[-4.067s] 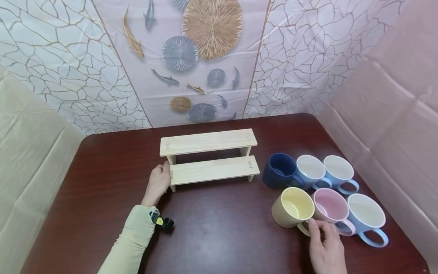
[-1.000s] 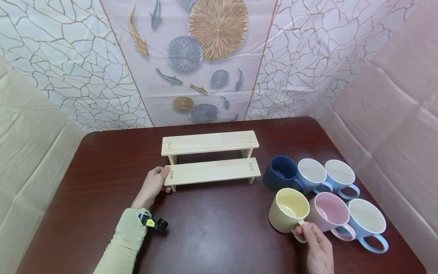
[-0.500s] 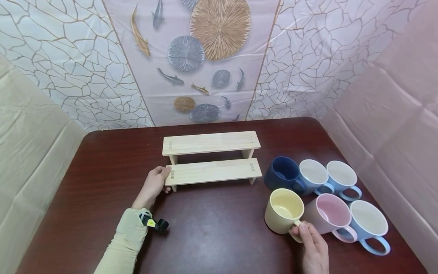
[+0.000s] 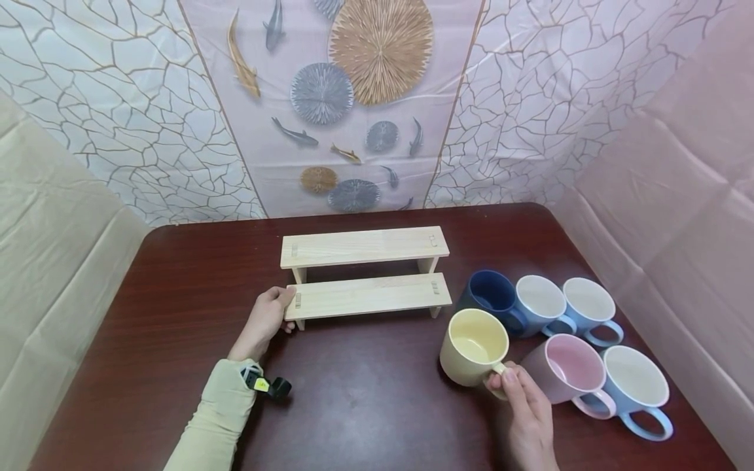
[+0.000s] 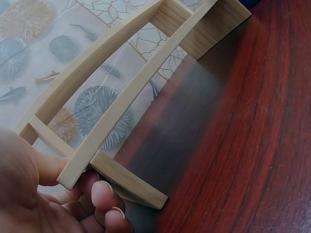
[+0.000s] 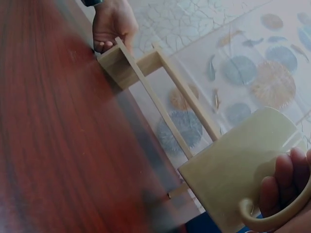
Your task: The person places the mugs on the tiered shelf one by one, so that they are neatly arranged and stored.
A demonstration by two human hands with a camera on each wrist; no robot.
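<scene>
A two-step wooden display stand [image 4: 371,296] stands in the middle of the table. My left hand [image 4: 265,320] pinches the left end of its lower board, thumb on top and fingers curled beneath, as the left wrist view shows up close on the board's edge [image 5: 121,104]. My right hand [image 4: 527,409] grips the handle of a yellow mug [image 4: 462,360]. The mug is upright, to the right of the stand and apart from it. It appears raised off the table; in the right wrist view the mug [image 6: 238,165] hides part of the stand.
At the right, a navy mug [image 4: 471,297] and two light blue mugs [image 4: 533,317] form a back row. A pink mug [image 4: 548,376] and another light blue mug [image 4: 627,389] stand before them. Cloth-covered walls [image 4: 665,196] bound the dark red table [image 4: 365,405].
My right hand has drawn the yellow mug leftward, away from the pink mug, and lifted it a little. Since the oldest frame, my left hand has shifted onto the lower board's end.
</scene>
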